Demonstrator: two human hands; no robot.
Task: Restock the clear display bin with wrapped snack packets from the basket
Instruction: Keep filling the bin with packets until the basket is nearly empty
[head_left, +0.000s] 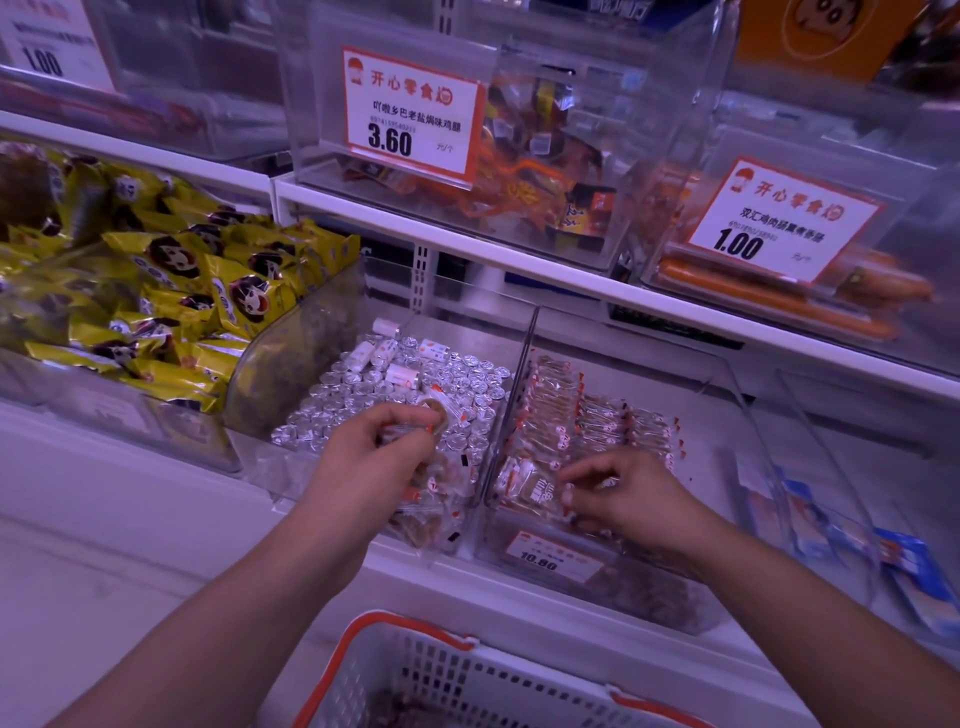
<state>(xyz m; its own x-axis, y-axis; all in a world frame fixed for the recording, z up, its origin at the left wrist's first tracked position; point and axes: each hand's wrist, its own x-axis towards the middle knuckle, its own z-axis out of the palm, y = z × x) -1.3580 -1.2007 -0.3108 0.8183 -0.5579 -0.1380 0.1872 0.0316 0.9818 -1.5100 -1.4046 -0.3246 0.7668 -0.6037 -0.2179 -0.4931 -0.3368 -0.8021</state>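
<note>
A clear display bin (722, 415) on the lower shelf holds rows of wrapped snack packets (587, 421) with orange-and-white ends. My right hand (631, 496) reaches into its front, fingers curled on a packet (540, 491) lying there. My left hand (374, 447) hovers over the neighbouring bin of silver foil pieces (415, 395) and grips a few clear wrapped packets (423, 418). A loose pile of the same packets (431, 512) lies under that hand. The white basket with orange handles (457, 675) stands at the bottom edge.
Yellow snack bags (171, 291) fill the bin at left. Above, a clear bin with a 3.60 price tag (413, 114) and a sausage bin with a 1.00 tag (779, 223) sit on the upper shelf. Blue packets (904, 566) lie in the bin at right.
</note>
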